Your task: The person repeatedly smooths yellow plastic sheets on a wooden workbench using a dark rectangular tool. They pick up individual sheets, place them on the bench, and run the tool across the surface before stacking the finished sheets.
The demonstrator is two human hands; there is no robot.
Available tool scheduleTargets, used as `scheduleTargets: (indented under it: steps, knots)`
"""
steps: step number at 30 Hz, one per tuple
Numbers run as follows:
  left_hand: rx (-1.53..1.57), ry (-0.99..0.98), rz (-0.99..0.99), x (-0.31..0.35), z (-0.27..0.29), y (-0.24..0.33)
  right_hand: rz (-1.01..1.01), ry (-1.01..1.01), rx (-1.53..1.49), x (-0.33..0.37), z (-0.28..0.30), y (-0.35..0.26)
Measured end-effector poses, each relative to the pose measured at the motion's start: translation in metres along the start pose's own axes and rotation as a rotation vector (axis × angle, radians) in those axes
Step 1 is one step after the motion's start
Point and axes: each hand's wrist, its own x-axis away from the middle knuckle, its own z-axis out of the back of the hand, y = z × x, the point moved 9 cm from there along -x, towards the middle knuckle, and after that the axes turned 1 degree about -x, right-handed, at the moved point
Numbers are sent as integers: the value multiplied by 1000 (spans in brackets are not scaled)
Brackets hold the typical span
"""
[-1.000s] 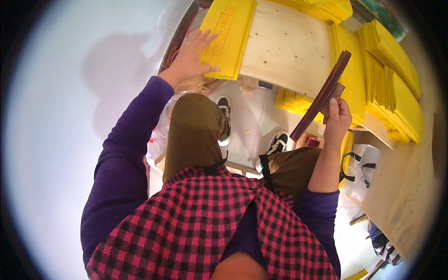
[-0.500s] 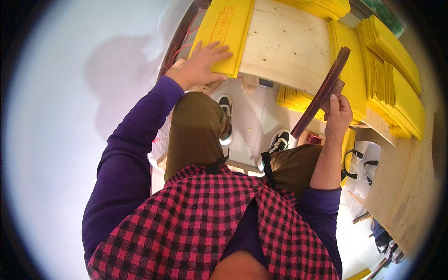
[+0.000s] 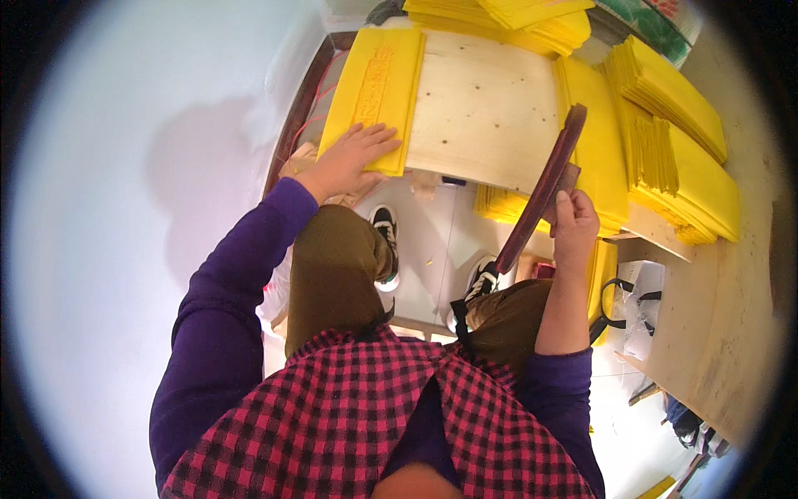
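Note:
My left hand lies flat, fingers spread, on the near end of a stack of yellow sheets with red print down the middle. That stack rests at the left edge of a pale wooden board. In my right hand is a long, dark red wooden stamp, gripped by the short block on its back. It is held tilted at the board's near right corner, off the printed stack. A flat yellow stack lies just beyond it.
More folded yellow bundles are piled at the right, and another pile lies at the far edge. A white wall stands close on my left. Below the board are my shoes and a small box. A white bag sits at the right.
The board and yellow stacks sit lower in the picture, as the view has shifted. My left hand stays on the printed stack. The stamp stays in my right hand, its long face turned slightly.

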Motion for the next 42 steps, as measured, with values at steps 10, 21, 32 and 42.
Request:
scheduleTargets:
  steps: [10,21,32,42]
  knots:
    - [123,137,0,-26,43,28,69,44,-214,2,22,-3]
    - [1287,-106,422,-197,-50,120,129,269,-543,16,92,-7]
    - [1332,-141,751,-259,-103,149,150,283,-522,18,117,-4]
    - [1403,123,757,-256,-98,136,142,252,-472,18,109,-7]
